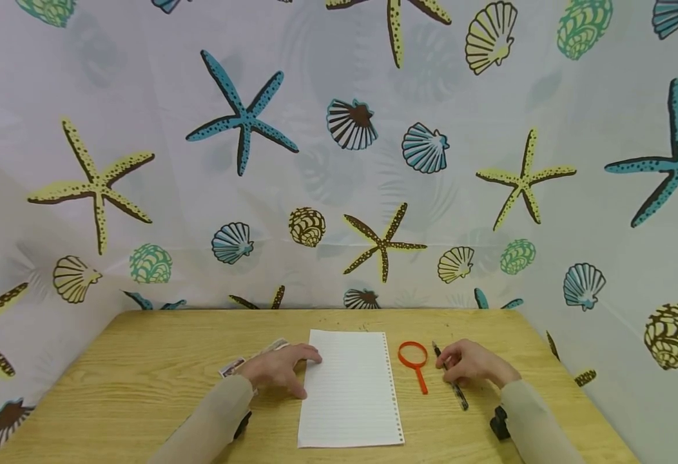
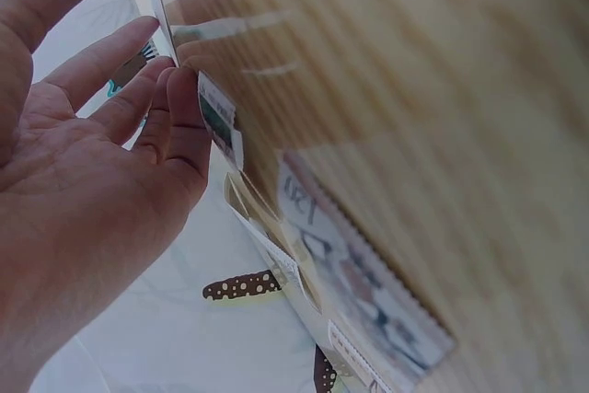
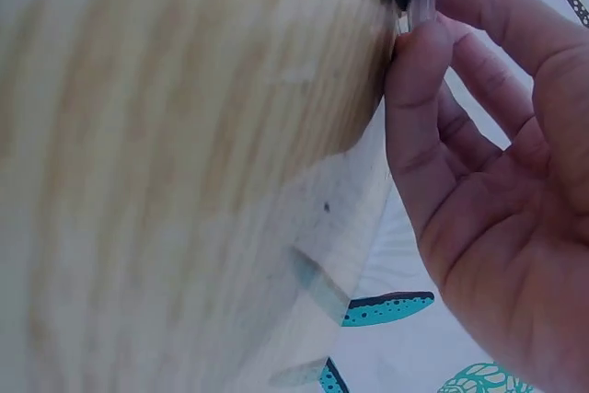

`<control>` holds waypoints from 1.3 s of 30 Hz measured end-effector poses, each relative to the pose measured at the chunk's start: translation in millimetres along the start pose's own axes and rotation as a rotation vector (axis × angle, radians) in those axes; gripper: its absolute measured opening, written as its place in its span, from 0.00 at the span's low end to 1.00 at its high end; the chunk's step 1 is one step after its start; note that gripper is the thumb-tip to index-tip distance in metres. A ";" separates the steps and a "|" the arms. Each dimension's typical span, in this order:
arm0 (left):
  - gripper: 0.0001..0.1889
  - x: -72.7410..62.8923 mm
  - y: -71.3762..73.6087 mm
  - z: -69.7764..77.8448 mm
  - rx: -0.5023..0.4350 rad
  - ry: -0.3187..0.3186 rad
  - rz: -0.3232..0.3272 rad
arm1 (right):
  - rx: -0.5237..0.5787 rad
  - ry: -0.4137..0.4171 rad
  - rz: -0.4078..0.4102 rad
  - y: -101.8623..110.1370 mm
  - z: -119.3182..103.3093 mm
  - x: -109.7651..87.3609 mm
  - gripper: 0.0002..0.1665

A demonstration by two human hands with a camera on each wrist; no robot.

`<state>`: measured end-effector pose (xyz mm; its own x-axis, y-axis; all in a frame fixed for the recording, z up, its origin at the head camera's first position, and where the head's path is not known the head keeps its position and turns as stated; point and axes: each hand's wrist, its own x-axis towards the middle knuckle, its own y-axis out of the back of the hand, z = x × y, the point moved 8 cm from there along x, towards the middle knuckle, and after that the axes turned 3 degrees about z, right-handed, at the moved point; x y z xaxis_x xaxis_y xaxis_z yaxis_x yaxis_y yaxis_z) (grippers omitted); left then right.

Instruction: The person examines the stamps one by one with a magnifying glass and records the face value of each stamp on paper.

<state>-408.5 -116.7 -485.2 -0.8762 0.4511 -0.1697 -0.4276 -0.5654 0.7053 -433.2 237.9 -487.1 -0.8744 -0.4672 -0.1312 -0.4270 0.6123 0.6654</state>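
A lined sheet of loose-leaf paper [image 1: 347,386] lies on the table, its punched holes along the right edge. My left hand [image 1: 281,368] rests at the paper's left edge with fingers spread and relaxed. Beneath and beside that hand lie several postage stamps [image 1: 232,367], partly hidden by it; the left wrist view shows one stamp [image 2: 359,273] up close with a perforated edge. Right of the paper, my right hand [image 1: 472,364] pinches a pen [image 1: 459,394] between thumb and fingers, low over the table. In the right wrist view the pen's clear part [image 3: 423,5] sits between the fingertips.
A red magnifying glass [image 1: 419,379] lies between the paper and the pen. The wooden table [image 1: 159,374] meets a shell-and-starfish patterned curtain [image 1: 316,174] at the back and sides. Black wrist straps show at both sleeves.
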 end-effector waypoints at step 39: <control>0.37 -0.7 0.4 -3.1 -0.008 0.016 0.031 | 0.643 0.115 -0.039 -41.1 -76.4 23.9 0.26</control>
<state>-408.7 -119.4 -486.9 -0.8925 0.4223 -0.1585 -0.4018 -0.5846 0.7048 -419.0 152.9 -461.4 -0.8403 -0.5404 -0.0432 -0.5420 0.8360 0.0852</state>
